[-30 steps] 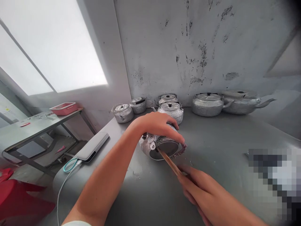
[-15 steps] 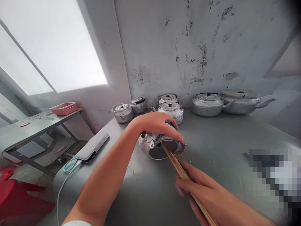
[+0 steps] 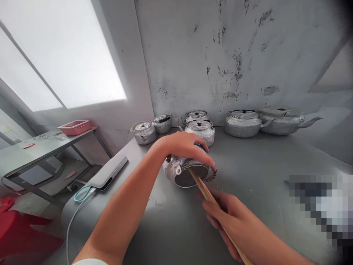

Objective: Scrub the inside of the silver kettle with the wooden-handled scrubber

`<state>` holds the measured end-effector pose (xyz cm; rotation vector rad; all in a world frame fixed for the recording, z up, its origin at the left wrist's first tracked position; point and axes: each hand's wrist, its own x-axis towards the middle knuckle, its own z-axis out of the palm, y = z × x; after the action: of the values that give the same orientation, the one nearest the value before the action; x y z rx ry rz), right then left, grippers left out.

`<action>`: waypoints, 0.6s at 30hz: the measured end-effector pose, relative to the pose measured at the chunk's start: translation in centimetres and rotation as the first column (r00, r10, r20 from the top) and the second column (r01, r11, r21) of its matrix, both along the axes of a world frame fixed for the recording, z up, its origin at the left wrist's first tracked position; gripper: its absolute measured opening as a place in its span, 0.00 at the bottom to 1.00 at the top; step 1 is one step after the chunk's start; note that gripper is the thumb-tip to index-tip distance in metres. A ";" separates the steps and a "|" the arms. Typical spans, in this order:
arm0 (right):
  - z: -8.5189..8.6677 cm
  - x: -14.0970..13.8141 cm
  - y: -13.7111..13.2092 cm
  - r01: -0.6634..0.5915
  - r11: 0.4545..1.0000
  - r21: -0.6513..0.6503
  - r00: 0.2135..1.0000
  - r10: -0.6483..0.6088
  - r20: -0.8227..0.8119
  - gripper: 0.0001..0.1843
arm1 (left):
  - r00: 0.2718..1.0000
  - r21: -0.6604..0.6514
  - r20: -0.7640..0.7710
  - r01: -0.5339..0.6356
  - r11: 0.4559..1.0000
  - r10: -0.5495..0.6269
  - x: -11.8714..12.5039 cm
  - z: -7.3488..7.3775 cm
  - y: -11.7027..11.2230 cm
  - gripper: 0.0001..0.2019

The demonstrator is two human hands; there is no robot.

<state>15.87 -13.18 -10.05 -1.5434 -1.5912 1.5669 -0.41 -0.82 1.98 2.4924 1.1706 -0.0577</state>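
Now the left hand arches over the kettle, fingers spread, half open, resting on its upper side, while the right hand is curled closed around a stick whose end disappears into the mouth. So the kettle lies tipped on its side beneath the left hand, opening toward the right. Looks like the step is working the stick inside; the next push would call for a firm brace from the left. And the textures: dimpled silvery metal, a thin round rim, a riveted lug, a coiled reddish handle near the left fingers, straight grained wood. Just beyond the left hand, more kettles, squat and lidded; outside that forearm, a smooth grey power bank on the dull table.
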 end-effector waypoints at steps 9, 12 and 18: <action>0.3 -0.3 0.4 0.055 0.998 -0.042 0.998 -0.056 -0.014 0.20 | 1.000 0.007 -0.012 -0.010 1.000 0.010 0.1 0.0 -0.1 0.33; 0.4 -0.5 0.4 0.083 0.996 -0.039 0.995 -0.085 -0.053 0.20 | 1.000 0.009 -0.022 -0.019 1.000 0.019 0.2 0.1 -0.1 0.33; 0.5 -0.8 0.4 0.077 0.995 -0.068 0.994 -0.081 -0.072 0.22 | 0.999 0.001 -0.031 -0.016 1.000 0.016 0.2 0.1 -0.1 0.33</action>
<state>15.08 -12.83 -9.50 -1.5433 -1.4349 1.6279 -0.22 -0.94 2.05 2.4904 1.2032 -0.0923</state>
